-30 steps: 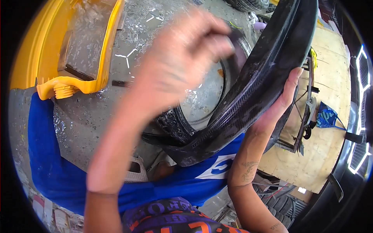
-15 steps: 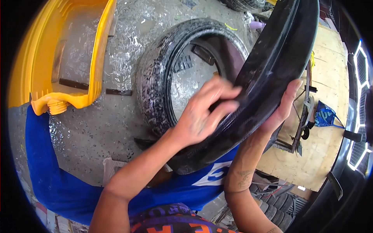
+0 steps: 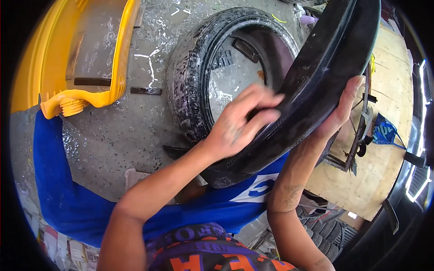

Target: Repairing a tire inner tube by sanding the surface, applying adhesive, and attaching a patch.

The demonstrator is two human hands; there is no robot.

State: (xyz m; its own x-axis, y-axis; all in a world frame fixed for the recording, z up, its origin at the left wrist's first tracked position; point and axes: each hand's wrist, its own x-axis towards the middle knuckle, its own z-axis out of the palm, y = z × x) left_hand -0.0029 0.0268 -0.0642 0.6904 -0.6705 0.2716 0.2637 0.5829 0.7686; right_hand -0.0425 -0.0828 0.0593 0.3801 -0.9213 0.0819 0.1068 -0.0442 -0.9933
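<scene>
A long, curved black panel (image 3: 318, 92), which looks like a plastic car body part, slants across the middle from the far right toward my lap. Along its right edge my right hand (image 3: 339, 113) grips it from beneath, the thumb lying up against the side. My left hand (image 3: 242, 119) is at the panel's left edge, fingers curled and thumb bent in. Its fingertips are blurred by motion, and whatever they pinch cannot be made out. The panel's lower end rests over blue cloth (image 3: 101, 205) across my legs.
Just beyond the panel a worn tyre (image 3: 185, 86) lies on the wet grey floor. A yellow plastic part (image 3: 115, 58) stands at the left. On the right are a plywood board (image 3: 370, 180), a metal frame (image 3: 350, 153) and a blue bag (image 3: 384, 131). Several tyres are stacked at lower right.
The whole view has shifted a little, so the floor things sit higher and further right. My right hand keeps its grip on the panel; the left stays at its edge with blurred fingers.
</scene>
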